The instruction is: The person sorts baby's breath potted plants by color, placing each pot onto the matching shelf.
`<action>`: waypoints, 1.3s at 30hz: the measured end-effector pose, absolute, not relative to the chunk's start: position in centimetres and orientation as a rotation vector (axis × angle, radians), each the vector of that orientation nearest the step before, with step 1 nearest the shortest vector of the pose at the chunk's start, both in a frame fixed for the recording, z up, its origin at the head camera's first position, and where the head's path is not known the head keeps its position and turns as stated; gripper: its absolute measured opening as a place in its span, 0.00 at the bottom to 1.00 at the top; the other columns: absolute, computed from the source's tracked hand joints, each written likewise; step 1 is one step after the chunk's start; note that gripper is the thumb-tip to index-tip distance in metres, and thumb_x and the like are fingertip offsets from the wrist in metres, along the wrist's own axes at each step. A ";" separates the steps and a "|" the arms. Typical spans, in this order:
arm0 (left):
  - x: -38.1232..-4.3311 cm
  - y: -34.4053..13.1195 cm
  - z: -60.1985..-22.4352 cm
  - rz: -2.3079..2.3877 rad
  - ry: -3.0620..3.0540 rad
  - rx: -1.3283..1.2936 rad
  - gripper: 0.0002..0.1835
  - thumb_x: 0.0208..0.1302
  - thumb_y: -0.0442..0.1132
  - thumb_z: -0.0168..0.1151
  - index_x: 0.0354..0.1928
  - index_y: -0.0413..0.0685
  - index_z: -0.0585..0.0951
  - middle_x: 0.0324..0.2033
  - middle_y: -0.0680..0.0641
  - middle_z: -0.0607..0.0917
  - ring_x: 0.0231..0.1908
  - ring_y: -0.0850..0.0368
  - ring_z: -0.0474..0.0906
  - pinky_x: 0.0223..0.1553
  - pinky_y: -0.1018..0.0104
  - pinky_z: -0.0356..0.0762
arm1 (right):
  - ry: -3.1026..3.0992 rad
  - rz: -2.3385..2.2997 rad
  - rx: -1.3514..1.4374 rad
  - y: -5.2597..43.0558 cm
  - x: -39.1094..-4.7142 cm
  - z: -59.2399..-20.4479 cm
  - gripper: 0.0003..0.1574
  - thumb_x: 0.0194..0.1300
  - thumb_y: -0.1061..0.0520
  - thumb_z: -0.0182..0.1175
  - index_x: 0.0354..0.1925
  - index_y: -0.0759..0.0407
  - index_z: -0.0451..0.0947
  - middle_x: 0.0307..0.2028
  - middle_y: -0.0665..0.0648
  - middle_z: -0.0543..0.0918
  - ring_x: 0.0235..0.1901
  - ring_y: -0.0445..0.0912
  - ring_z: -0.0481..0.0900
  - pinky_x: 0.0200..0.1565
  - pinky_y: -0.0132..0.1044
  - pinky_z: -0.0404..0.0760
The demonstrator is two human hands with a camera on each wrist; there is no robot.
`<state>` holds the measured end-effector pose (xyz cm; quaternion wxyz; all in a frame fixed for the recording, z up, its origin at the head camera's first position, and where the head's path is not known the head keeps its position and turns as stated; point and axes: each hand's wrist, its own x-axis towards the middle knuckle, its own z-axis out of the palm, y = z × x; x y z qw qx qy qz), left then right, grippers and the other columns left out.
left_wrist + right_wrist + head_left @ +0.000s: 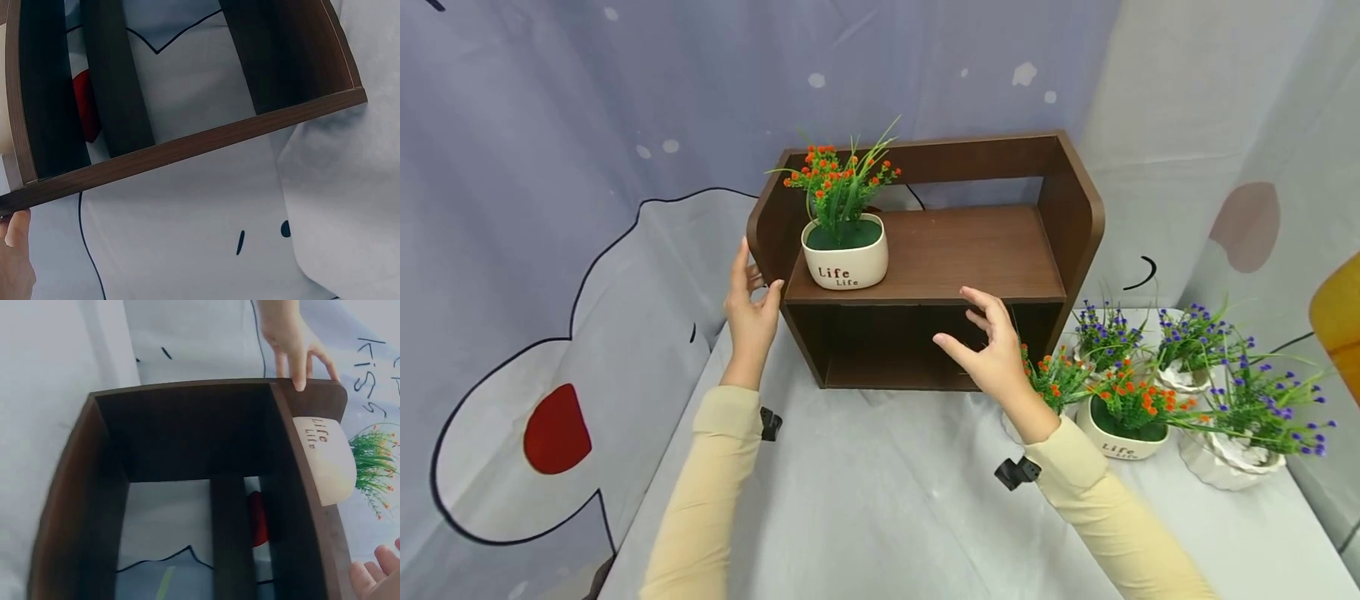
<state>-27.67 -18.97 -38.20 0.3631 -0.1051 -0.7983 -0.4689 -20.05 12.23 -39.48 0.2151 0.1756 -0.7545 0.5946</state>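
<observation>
A dark brown wooden shelf stands on the table. On the left of its top board sits a cream pot lettered "Life", holding green grass and orange flowers. My left hand touches the left side panel of the shelf, its index finger extended along the outside and its thumb by the front edge. The right wrist view shows this hand at the panel's edge too. In front of the shelf, my right hand is held in the air, thumb and fingers spread with nothing between them.
To the right of the shelf, several potted plants stand grouped: an orange-flowered one in a "Life" pot, and purple-flowered ones in white pots. A printed curtain hangs behind. White cloth covers the table.
</observation>
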 end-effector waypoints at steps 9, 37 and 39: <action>-27.8 -19.0 -38.3 -1.231 -2.042 -0.270 0.36 0.61 0.28 0.61 0.71 0.47 0.60 0.47 0.34 0.78 0.46 0.42 0.78 0.44 0.44 0.80 | -2.174 1.535 0.399 13.5 -15.3 -42.0 0.38 0.48 0.74 0.69 0.58 0.78 0.66 0.55 0.76 0.70 0.56 0.51 0.71 0.56 0.54 0.71; -27.5 -18.8 -38.4 -1.254 -2.032 -0.228 0.35 0.62 0.27 0.61 0.70 0.48 0.62 0.49 0.34 0.78 0.48 0.42 0.78 0.45 0.46 0.80 | -1.752 1.438 0.071 19.5 -10.3 -52.3 0.35 0.46 0.85 0.54 0.55 0.87 0.57 0.58 0.45 0.68 0.55 0.34 0.69 0.50 0.20 0.73; -27.6 -18.8 -38.4 -1.256 -2.028 -0.231 0.35 0.61 0.28 0.61 0.70 0.48 0.62 0.49 0.34 0.78 0.47 0.42 0.78 0.45 0.46 0.80 | -1.775 1.453 -0.015 19.9 -10.6 -53.5 0.36 0.48 0.83 0.56 0.57 0.85 0.57 0.57 0.47 0.68 0.55 0.33 0.68 0.50 0.20 0.73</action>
